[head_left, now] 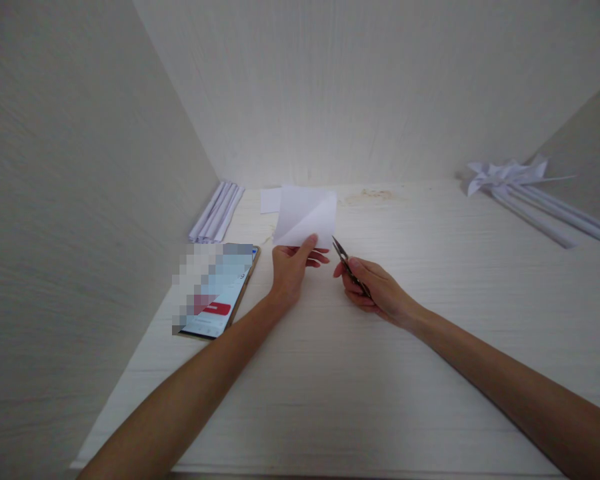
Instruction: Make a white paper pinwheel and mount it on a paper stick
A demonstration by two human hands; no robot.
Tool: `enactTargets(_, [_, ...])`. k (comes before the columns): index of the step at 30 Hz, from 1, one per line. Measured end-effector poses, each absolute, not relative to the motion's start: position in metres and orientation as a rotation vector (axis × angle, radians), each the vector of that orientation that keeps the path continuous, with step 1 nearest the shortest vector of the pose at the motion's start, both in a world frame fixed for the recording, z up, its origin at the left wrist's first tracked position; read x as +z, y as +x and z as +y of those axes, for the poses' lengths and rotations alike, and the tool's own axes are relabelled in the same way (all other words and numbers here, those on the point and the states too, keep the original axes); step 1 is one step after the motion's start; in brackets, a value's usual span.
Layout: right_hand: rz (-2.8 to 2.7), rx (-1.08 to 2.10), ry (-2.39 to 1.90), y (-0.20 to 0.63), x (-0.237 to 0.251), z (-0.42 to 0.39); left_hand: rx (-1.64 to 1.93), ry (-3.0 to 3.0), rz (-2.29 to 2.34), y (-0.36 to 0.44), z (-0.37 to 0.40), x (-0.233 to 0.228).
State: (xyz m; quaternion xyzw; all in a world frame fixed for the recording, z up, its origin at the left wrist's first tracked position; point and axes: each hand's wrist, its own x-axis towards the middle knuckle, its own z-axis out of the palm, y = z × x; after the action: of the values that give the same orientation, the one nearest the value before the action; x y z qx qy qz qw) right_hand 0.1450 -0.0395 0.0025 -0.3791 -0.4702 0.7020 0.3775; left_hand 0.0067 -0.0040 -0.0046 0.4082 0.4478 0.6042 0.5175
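My two forearms come in from the bottom corners, closest to the camera, and meet over the middle of the pale wood desk (330, 400). My left hand (293, 267) pinches the bottom edge of a white sheet of paper (305, 215), thumb on top and fingers underneath, so the sheet stands up tilted off the desk with a diagonal crease showing across it. My right hand (375, 290) is curled closed around a small pair of scissors (349, 267); the blades stick out toward the paper's lower right corner, near it but not touching. Can't really tell how far apart the blades are, they're too small from here.

Left of my left hand there's a phone (220, 293) lying flat with its screen lit. Behind it, tucked against the left wall, sits a bundle of rolled paper sticks (217, 212). A smaller white paper scrap (269, 200) lies flat on the desk just behind the held sheet. Way over on the far right there are paper pinwheels (505, 175) lying down with their long white stems pointing toward the right edge.
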Motion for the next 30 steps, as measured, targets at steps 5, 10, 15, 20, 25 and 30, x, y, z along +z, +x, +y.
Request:
enactTargets(5, [-1.247,1.81,-0.976,0.1455,0.0035,-0.0394,1.426,1.01,1.056,0.0098,-0.0067,-0.0034])
enactTargets(10, [-1.279,1.797,-0.973,0.1462,0.0022,-0.0387,1.437,1.007,1.042,0.0111,-0.0069,-0.0039])
enactTargets(15, [-1.301,1.786,-1.004,0.1458,0.0041,-0.0396,1.439,0.989,1.055,0.0109,-0.0066,-0.0047])
enactTargets(20, [-1.303,1.778,-1.007,0.1463,0.0046,-0.0412,1.446,0.969,1.048,0.0115,-0.0075,-0.0042])
enactTargets(25, [-1.31,1.767,-1.014,0.1453,0.0033,-0.0403,1.437,0.961,1.057,0.0116,-0.0077,-0.0037])
enactTargets(30, [-1.308,1.761,-1.042,0.1441,0.0049,-0.0402,1.448,0.951,1.045,0.0116,-0.0077,-0.0035])
